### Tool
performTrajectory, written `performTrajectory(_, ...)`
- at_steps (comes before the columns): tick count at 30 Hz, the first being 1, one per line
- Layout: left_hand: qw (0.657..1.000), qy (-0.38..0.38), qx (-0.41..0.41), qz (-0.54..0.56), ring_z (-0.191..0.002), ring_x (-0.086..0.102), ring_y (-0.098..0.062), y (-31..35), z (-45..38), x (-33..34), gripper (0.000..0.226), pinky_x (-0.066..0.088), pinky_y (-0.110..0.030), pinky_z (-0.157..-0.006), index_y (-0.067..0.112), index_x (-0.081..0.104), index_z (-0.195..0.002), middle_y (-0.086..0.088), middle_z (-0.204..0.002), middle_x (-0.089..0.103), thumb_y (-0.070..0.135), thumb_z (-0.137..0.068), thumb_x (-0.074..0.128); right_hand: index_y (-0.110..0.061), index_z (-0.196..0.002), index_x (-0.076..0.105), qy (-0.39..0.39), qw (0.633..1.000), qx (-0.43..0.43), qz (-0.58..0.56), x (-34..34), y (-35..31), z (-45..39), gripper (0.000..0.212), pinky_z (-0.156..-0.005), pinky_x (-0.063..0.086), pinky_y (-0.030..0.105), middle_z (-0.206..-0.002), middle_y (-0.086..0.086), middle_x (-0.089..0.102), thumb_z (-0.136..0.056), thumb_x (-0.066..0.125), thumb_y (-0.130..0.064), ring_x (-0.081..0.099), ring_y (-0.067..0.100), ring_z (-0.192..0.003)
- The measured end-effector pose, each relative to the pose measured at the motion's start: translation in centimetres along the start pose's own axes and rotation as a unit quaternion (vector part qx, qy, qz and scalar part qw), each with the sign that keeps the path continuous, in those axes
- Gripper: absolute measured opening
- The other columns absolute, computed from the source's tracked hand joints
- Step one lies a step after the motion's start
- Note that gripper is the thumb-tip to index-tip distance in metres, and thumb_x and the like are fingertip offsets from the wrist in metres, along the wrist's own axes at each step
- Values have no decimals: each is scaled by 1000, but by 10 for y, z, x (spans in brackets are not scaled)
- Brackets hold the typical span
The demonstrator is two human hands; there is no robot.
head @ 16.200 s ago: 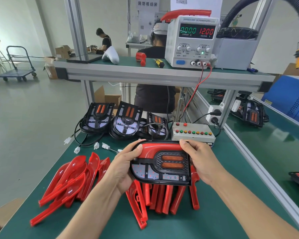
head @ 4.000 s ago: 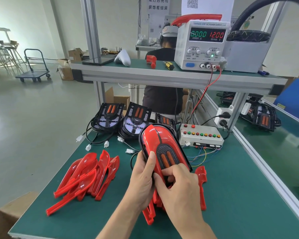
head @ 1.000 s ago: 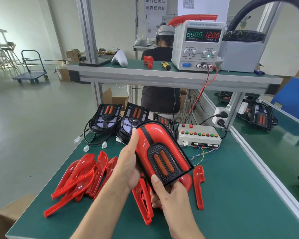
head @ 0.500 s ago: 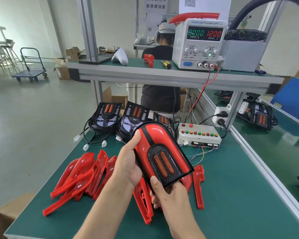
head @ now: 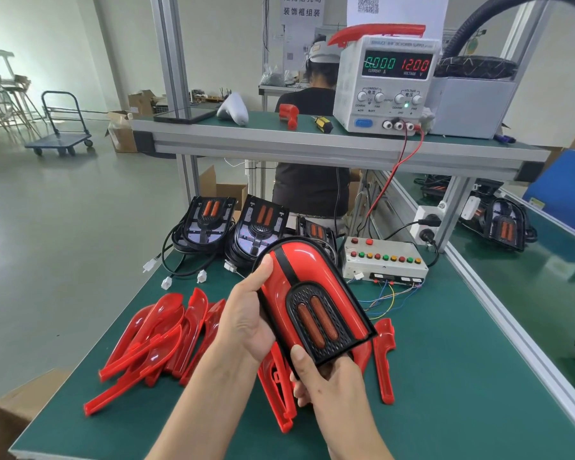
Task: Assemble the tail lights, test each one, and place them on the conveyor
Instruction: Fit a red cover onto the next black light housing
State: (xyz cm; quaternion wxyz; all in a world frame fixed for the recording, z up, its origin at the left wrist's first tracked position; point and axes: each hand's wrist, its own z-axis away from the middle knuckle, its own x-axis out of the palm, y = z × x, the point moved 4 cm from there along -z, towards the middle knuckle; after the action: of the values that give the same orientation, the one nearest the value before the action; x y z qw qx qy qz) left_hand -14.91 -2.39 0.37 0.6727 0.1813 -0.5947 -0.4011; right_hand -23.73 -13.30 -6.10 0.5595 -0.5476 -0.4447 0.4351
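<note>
I hold an assembled tail light (head: 307, 298), red cover on a black housing with two orange lenses, tilted above the green table (head: 478, 376). My left hand (head: 246, 320) grips its left edge, thumb on the red cover. From below, my right hand (head: 326, 383) holds the flat lower end, thumb on the black rim. Behind it stand three bare black housings (head: 210, 220) with cables and white plugs. A grey test box (head: 384, 260) with coloured buttons sits behind on the right. The conveyor (head: 528, 293) runs along the right, carrying a finished light (head: 507, 229).
Loose red covers (head: 153, 340) lie piled at the left and under my hands; one more (head: 384, 360) lies at the right. A power supply (head: 387, 84) reading 12.00 V stands on the upper shelf. A person works behind the bench. A cardboard box (head: 20, 406) sits at the lower left.
Over the last second the tail light has stayed tilted in both hands with only slight shifts. Earlier it was held flat, then turned upright.
</note>
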Motion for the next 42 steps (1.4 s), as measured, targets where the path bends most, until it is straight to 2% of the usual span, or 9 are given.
performTrajectory(6,1000,4,4,-26,-100,75,-31,-2,-1,1,50,62,-42,-77,10,80,-105,-16,-113,75,53,-85,67,-14,-78,71,11,1000,-1,15,1,-4,2,55,-57,51,31,-65,12,71,-71,73,-69,63,19,-54)
performTrajectory(9,996,-51,12,-72,-115,69,-31,-3,0,2,68,59,-45,-90,10,73,-122,-17,-124,71,67,-88,57,-7,-81,70,24,1000,2,-7,-1,-10,1,60,-54,50,30,-63,13,70,-73,79,-66,62,20,-53)
performTrajectory(12,982,-153,40,-101,-126,60,-38,-2,5,1,57,52,-54,-102,6,57,-138,-23,-135,63,46,-98,60,-7,-81,70,35,998,16,-44,-3,-18,-2,49,-48,48,27,-62,13,68,-71,75,-55,59,20,-51)
performTrajectory(15,966,-210,51,-141,-104,67,-44,-6,11,-4,48,58,-52,-85,-3,47,-137,-33,-129,60,18,-96,64,-3,-83,70,30,997,20,-65,-6,-23,-3,52,-45,46,25,-61,13,67,-70,73,-53,57,19,-48)
performTrajectory(19,965,-205,71,-151,-73,69,-29,-13,18,-2,45,55,-31,-58,-11,46,-131,-32,-109,63,15,-97,60,-3,-79,71,29,997,22,-64,-5,-24,-1,54,-43,45,23,-59,13,65,-70,72,-56,57,18,-47)
performTrajectory(24,966,-206,92,-127,-73,68,-31,-16,18,0,40,54,-30,-55,-9,49,-127,-33,-108,65,16,-97,60,-4,-82,72,45,996,14,-71,-7,-27,1,54,-43,48,26,-59,14,66,-67,74,-56,59,20,-47)
performTrajectory(32,966,-206,103,-113,-117,62,-47,-7,17,1,46,58,-47,-93,-4,47,-137,-31,-132,61,15,-97,58,-8,-101,74,-5,993,26,-119,-9,-33,1,49,-55,59,30,-77,20,74,-68,79,-44,72,28,-61)
performTrajectory(37,961,-221,105,-129,-100,68,-34,-11,23,2,47,58,-33,-73,-4,45,-133,-30,-125,63,8,-91,63,-24,-87,77,8,994,0,-110,-7,-36,1,25,-53,58,30,-70,16,72,-73,76,-45,69,26,-55)
performTrajectory(42,961,-213,113,-133,-82,67,-27,-14,24,1,46,54,-27,-61,-7,44,-130,-29,-112,62,4,-90,63,-12,-95,74,38,994,-15,-101,-10,-29,2,42,-54,60,34,-71,18,72,-71,77,-46,71,30,-56)
